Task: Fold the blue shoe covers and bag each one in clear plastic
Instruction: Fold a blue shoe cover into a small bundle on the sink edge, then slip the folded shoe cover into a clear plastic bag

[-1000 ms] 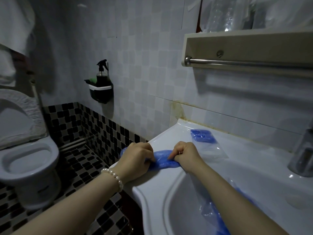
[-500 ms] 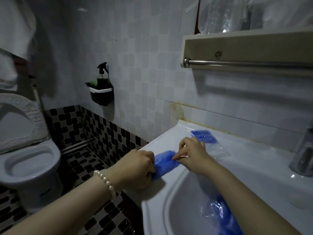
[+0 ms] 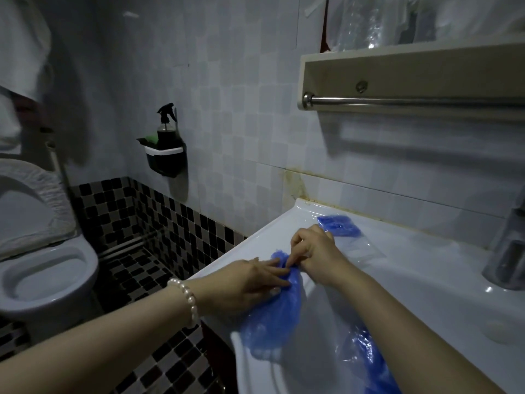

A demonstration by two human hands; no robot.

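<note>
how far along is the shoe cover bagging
One looks done: a folded, bagged shoe cover lies at the sink's back edge. In hand: both hands, left and right, work a blue shoe cover on the rim. More covers wait in the basin.
</note>
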